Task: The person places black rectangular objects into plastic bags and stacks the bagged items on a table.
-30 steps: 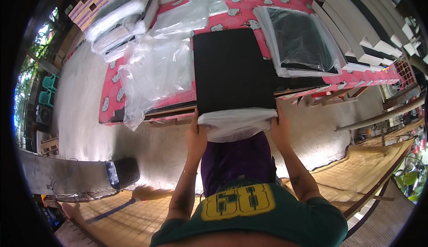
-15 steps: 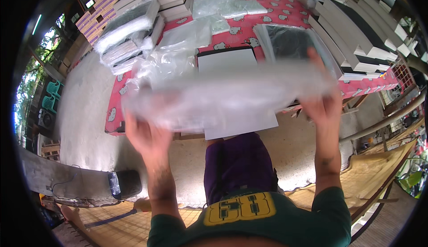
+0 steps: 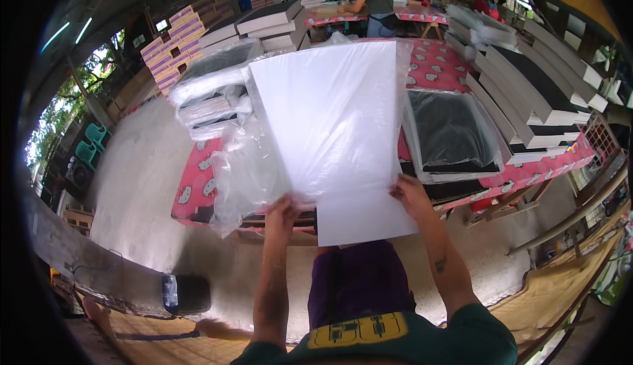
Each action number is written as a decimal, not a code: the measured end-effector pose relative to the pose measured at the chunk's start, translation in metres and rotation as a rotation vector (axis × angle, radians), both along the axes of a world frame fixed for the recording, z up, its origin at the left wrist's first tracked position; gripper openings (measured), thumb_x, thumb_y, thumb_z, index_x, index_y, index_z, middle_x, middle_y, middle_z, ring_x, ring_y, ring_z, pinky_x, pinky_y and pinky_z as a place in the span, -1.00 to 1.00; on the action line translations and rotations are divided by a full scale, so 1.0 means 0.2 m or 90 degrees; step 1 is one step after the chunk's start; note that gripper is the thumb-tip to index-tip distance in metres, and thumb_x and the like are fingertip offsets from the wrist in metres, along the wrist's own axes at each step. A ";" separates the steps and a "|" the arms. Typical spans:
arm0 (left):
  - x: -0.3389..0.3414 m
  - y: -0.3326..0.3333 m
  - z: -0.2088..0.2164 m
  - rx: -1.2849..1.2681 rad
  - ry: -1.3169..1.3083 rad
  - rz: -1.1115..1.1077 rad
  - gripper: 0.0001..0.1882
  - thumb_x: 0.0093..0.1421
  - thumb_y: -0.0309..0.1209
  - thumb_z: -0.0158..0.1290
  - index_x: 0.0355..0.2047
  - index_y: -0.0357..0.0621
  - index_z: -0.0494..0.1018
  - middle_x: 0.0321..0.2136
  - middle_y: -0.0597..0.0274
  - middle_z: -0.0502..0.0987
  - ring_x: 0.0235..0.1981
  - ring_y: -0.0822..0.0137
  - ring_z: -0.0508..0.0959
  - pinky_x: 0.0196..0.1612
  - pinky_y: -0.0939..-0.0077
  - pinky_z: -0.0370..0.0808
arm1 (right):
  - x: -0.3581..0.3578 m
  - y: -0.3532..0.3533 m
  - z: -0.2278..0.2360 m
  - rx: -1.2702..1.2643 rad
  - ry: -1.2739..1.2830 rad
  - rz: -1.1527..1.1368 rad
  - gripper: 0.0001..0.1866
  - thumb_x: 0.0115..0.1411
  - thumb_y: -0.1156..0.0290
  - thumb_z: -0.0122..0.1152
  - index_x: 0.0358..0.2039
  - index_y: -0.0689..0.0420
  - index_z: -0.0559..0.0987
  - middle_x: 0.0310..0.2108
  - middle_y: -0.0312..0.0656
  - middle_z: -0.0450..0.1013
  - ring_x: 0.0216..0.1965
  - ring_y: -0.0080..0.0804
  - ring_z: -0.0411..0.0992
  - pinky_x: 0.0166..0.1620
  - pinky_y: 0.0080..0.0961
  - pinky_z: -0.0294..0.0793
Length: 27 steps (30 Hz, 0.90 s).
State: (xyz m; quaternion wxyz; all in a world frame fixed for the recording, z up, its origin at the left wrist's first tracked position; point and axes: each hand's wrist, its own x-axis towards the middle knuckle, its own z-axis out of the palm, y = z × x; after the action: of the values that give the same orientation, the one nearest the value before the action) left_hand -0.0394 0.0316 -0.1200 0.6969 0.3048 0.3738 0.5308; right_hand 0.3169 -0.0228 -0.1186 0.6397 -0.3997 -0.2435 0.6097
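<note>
You hold a clear plastic bag by its near edge: at seven o'clock your left hand has its fingers drawn narrow on one corner, and between four and five your right hand pinches the other side. At the clock's centre, above the pink patterned table, a white panel shows through the bag; at six a white sheet extends below it, though I cannot tell whether they are one piece. Loose plastic lies at eight, a wrapped stack between nine and ten, and a wrapped dark panel at three. A co-worker stands between twelve and one.
</note>
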 end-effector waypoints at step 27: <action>1.41 0.08 0.50 0.140 -0.122 -0.228 -0.82 0.30 -0.45 -0.08 -0.18 -0.34 0.34 -0.31 0.08 0.48 -0.31 0.18 0.59 -0.20 0.40 0.58 | 0.92 -0.27 0.44 0.191 -0.306 -0.441 -0.58 0.19 0.44 0.20 0.05 0.29 0.40 -0.24 -0.21 0.45 -0.27 -0.50 0.45 -0.17 -0.55 0.54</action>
State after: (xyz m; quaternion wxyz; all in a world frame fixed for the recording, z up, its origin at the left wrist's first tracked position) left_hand 0.2423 0.0471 -0.0207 0.7748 0.3890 0.1855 0.4626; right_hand 0.5008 -0.0773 -0.0298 0.7825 -0.4907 -0.3225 0.2071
